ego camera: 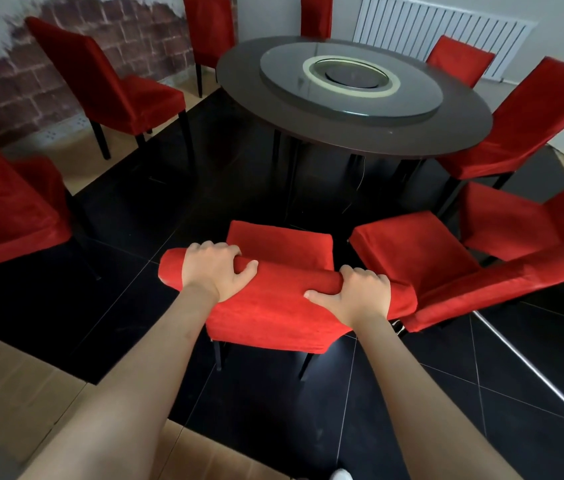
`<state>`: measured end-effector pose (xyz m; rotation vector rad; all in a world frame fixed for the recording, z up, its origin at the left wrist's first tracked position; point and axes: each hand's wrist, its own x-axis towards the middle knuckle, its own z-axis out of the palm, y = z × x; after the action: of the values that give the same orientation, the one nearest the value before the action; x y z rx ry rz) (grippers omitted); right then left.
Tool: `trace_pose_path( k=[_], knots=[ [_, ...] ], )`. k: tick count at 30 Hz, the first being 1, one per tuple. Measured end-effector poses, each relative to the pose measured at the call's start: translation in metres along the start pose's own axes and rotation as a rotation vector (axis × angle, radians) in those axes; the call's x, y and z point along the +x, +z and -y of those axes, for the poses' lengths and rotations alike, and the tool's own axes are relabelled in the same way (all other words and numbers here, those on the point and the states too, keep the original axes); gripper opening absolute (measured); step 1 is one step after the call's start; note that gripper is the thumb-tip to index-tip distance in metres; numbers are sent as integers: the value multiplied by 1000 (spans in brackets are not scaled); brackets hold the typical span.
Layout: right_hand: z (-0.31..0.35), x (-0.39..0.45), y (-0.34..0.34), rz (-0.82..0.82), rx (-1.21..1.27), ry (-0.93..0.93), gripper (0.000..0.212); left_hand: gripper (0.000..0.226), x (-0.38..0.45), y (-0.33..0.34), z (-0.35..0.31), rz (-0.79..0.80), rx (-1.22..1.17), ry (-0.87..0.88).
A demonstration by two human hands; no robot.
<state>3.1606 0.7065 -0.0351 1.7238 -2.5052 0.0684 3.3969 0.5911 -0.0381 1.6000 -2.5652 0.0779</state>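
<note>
On the black floor tiles, short of the round surface [239, 74], stands the chair [273, 310], its seat turned toward that surface. The left hand [213, 271] and right hand [360, 296] both wrap its padded top rail, fingers curled over the far side, thumbs on the near side. That rail looks the soundest hold: a stiff frame under soft, loose red plush that may slip a little. It probably weighs a moderate amount on its thin dark legs.
</note>
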Motion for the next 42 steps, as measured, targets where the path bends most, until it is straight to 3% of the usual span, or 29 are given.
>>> trace_pose_path(
  k=[29, 42],
  knots=[
    [22, 170, 24, -32, -10, 92, 95, 75, 197, 28, 35, -17, 40, 85],
    [35, 260, 34, -6, -11, 138, 99, 65, 299, 37, 53, 6, 46, 139]
  ],
)
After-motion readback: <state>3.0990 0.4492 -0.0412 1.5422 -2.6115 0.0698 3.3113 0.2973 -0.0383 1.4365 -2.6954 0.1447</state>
